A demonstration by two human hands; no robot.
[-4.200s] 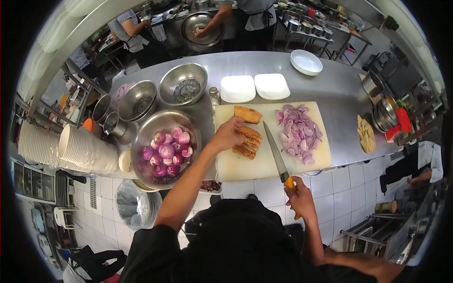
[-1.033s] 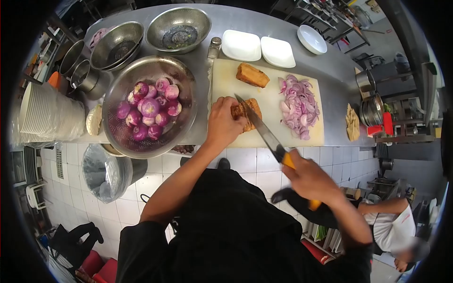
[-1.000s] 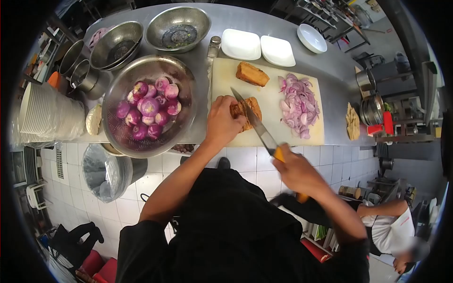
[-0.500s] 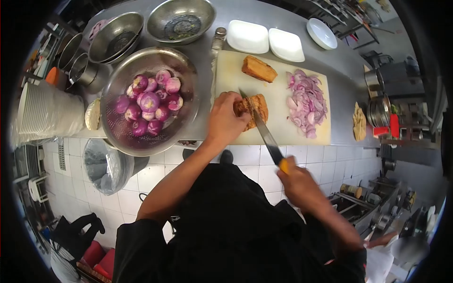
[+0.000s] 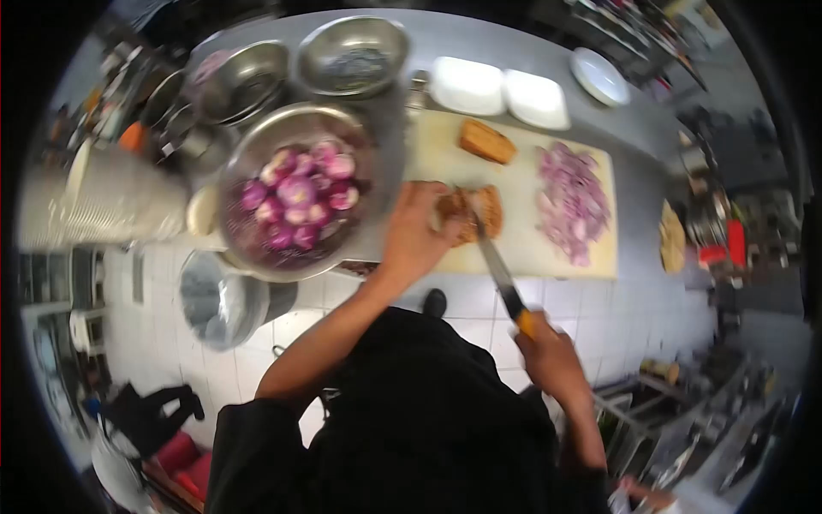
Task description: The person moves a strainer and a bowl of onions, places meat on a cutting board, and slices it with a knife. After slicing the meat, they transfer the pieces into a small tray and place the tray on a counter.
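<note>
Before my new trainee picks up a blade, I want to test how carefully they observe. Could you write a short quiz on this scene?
1. Multiple choice: what does the right hand hold? a) a ladle, b) a knife, c) a whole onion.
2. True or false: the sliced onions are in a steel bowl.
3. Fill in: the ____ hand grips the browned piece over which the knife lies.

Key:
1. b, a knife.
2. False; they lie on the cutting board.
3. Left; the left hand has its fingers around one end.
</note>
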